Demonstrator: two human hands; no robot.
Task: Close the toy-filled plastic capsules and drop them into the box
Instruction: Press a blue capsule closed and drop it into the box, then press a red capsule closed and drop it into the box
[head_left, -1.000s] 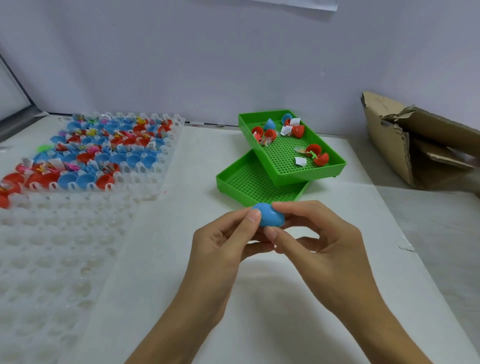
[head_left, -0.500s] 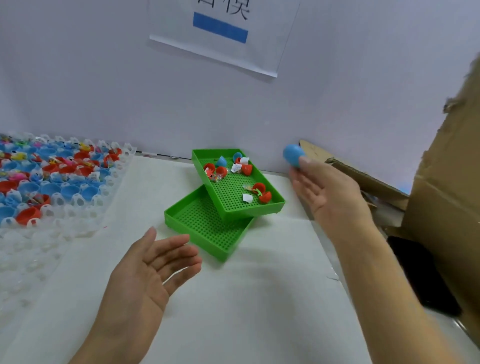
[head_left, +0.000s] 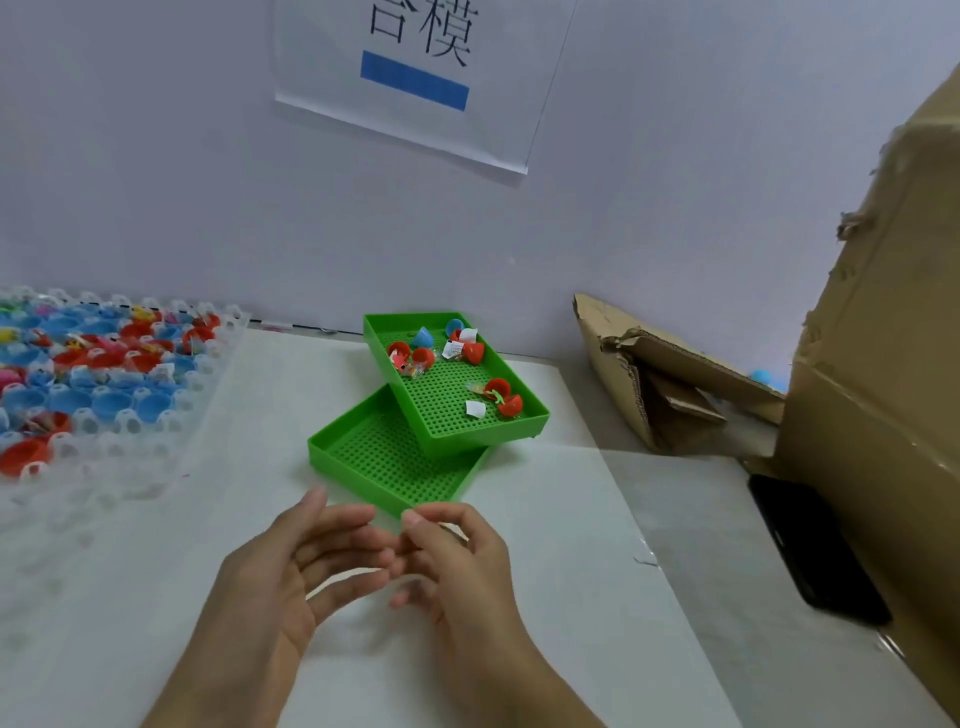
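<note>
left hand (head_left: 291, 582): palm inward, fingers straight, empty | right hand (head_left: 457, 566): fingers loosely curled, empty | fingertips of both nearly meeting, forearms converging

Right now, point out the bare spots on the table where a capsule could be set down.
Bare white table lies right of the stacked green trays, up to the torn cardboard box. More lies between the trays and the clear capsule rack. The rack is crowded.

Even, diffuse overhead light, bright; soft faint shadows under both hands on the table (head_left: 545, 519). Fingertips motion-blurred. Clear capsule tray (head_left: 104, 405) smeared at left edge. Wide-angle bowing at wall poster (head_left: 415, 78) and cardboard box (head_left: 883, 364)
</note>
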